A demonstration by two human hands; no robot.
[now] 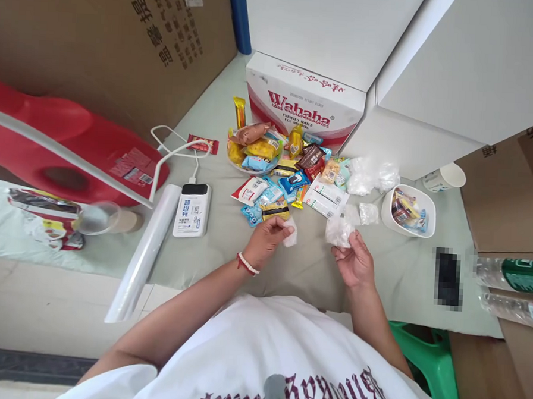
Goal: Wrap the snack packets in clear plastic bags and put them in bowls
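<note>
My left hand [265,242] is closed, pinching a small whitish piece [290,233] whose kind I cannot make out. Across from it, my right hand [356,264] grips a crumpled clear plastic bag [339,230] between thumb and fingers. Just beyond both hands lies a loose heap of wrapped snacks [273,191], among them white packets with green print [324,196]. Other crumpled clear bags [368,175] sit behind my right hand, and a small folded one [368,214] lies beside it.
A white tub [430,226] with wrapped snacks stands at the right, near a paper cup [446,177]. At the back are a snack-filled bowl [253,170] and a Wahaha carton [302,103]. To the left lie a power bank [192,210], a plastic roll [150,247] and a red jug [73,136].
</note>
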